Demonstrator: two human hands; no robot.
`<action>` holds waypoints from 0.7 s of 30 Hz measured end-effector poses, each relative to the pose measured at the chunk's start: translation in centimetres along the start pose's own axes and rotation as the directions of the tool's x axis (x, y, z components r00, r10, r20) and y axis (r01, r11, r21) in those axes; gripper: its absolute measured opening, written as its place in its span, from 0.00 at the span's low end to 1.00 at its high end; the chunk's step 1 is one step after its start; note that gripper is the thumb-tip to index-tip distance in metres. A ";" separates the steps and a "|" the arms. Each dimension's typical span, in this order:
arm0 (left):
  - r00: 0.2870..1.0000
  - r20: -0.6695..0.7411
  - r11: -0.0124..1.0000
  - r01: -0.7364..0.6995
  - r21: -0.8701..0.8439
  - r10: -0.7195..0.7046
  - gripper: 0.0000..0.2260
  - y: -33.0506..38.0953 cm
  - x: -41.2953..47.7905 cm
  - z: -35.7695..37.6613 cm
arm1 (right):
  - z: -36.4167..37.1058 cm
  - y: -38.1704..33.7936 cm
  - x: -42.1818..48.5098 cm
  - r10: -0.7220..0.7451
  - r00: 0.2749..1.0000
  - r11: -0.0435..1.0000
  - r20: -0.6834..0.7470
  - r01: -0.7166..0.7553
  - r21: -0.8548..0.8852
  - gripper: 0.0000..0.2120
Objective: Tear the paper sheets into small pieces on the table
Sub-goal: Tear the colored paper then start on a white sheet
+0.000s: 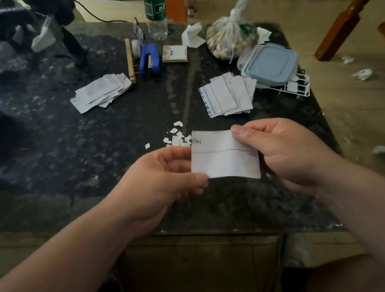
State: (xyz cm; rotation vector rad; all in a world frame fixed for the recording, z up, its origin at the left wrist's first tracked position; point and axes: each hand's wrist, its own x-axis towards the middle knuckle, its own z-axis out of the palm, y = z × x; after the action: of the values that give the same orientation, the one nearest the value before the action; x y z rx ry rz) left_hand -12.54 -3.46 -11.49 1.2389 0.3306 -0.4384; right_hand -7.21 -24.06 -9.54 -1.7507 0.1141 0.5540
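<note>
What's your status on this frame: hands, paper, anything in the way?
Hands: left hand and right hand pinch one paper sheet above the table. Torn scraps lie just beyond it; left stack and right stack wait farther back. Nothing blocking.

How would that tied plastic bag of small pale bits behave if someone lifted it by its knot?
Probably it would sag and change shape: the bag is thin clear film slumped on the table. It looks fairly heavy for its size, being packed full. Pushed, it would likely slump rather than roll, perhaps nudging the blue-lidded box beside it.
</note>
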 end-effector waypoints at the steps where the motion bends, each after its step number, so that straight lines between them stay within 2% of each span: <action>1: 0.996 0.089 0.999 0.014 0.037 -0.017 0.27 0.1 -0.3 -0.1 | 0.0 -0.1 -0.1 -0.022 1.000 1.000 0.001 0.022 -0.007 0.14; 3: 0.972 0.233 0.997 0.021 0.070 -0.036 0.30 0.4 -0.7 -0.3 | -0.2 -0.7 -0.6 -0.087 0.996 0.990 0.022 0.089 -0.109 0.16; 4: 0.969 0.244 0.998 0.020 0.055 -0.033 0.30 0.6 -0.8 -0.3 | -0.3 -1.1 -0.8 -0.116 0.992 0.977 0.043 0.122 -0.177 0.16; 7: 0.996 0.076 0.997 -0.034 -0.066 0.039 0.22 1.1 -1.2 -0.1 | -0.6 -2.2 -1.3 -0.130 0.983 0.949 0.129 0.161 -0.272 0.18; 9: 0.995 -0.036 0.992 -0.094 -0.080 0.091 0.19 1.2 -1.2 -0.2 | -0.6 -2.5 -1.5 -0.086 0.977 0.948 0.193 0.140 -0.287 0.20; 12: 0.986 -0.103 0.988 -0.138 -0.066 0.131 0.19 1.2 -1.2 -0.4 | -0.1 -2.4 -1.5 -0.047 0.972 0.958 0.230 0.109 -0.265 0.21; 17: 0.971 -0.175 0.982 -0.177 -0.062 0.164 0.20 1.2 -1.3 -0.4 | 0.2 -2.2 -1.5 -0.114 0.937 0.989 0.331 0.140 -0.055 0.28; 21: 0.953 -0.226 0.972 -0.222 -0.070 0.201 0.19 1.5 -1.5 -0.6 | -0.4 -2.2 -1.1 -0.065 0.907 0.990 0.417 0.110 -0.085 0.13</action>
State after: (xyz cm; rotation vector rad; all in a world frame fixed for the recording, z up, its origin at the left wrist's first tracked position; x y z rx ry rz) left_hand -13.09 -2.27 -9.78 1.2161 0.3948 -0.1004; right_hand -7.26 -24.14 -7.00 -1.6935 -0.2974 0.8651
